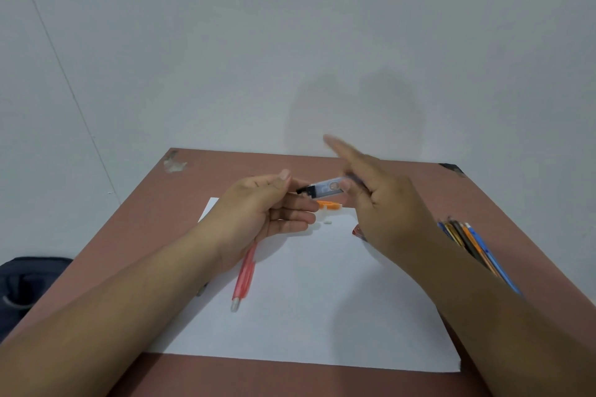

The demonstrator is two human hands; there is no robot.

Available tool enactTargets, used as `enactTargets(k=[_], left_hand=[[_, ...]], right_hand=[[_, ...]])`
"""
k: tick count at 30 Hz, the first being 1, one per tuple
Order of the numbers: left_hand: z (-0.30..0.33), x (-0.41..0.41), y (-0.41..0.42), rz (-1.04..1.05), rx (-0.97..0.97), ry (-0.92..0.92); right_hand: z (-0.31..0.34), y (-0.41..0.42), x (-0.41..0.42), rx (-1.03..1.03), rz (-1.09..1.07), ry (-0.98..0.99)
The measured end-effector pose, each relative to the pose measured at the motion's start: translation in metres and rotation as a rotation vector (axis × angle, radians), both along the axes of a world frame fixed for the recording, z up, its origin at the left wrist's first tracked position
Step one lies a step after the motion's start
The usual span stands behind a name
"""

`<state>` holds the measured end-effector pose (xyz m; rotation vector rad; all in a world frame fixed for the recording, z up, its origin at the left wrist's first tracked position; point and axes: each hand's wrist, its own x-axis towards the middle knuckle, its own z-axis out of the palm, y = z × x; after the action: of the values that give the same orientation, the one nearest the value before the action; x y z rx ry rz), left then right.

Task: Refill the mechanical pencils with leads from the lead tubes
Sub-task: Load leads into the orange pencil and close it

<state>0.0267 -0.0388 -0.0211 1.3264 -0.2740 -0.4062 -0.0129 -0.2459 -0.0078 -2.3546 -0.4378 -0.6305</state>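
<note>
While held in both hands | lead tube (pixel 325 187): clear, black-capped, tilted

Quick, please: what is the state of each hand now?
Left hand: holds the red pencil.
Right hand: holds the lead tube, other fingers straight.

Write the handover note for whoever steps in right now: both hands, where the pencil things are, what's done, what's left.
Left hand: grips the red mechanical pencil, tip hanging down over the white paper.
Right hand: pinches the clear lead tube, black cap end pointing at the left thumb; index finger stretched out and blurred.
On the paper behind the hands: an orange piece and a small white bit, possibly pencil parts.
Other pencils lie bunched at the table's right edge.
Done: cannot tell if any lead is in yet.
Left: probably load the red pencil, close it, then do the bunch.
</note>
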Motion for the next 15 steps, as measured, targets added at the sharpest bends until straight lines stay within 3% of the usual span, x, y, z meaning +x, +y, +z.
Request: enactTargets(k=[4, 9, 12, 15], left_hand=[[0.0001, -0.0002, -0.0008, 0.007, -0.009, 0.002], [0.0001, 0.0013, -0.0012, -0.002, 0.016, -0.012], [-0.0002, 0.0010, -0.0005, 0.000, 0.005, -0.001], [-0.0011, 0.0001, 0.0004, -0.008, 0.008, -0.010]], right_hand=[[0.0045, 0.0019, -0.0029, 0.079, -0.017, 0.044], [-0.0015, -0.0006, 0.0003, -0.035, 0.042, -0.023], [-0.0005, -0.0011, 0.0029, 0.045, 0.034, 0.016], [-0.0002, -0.0011, -0.0009, -0.011, 0.066, -0.042]])
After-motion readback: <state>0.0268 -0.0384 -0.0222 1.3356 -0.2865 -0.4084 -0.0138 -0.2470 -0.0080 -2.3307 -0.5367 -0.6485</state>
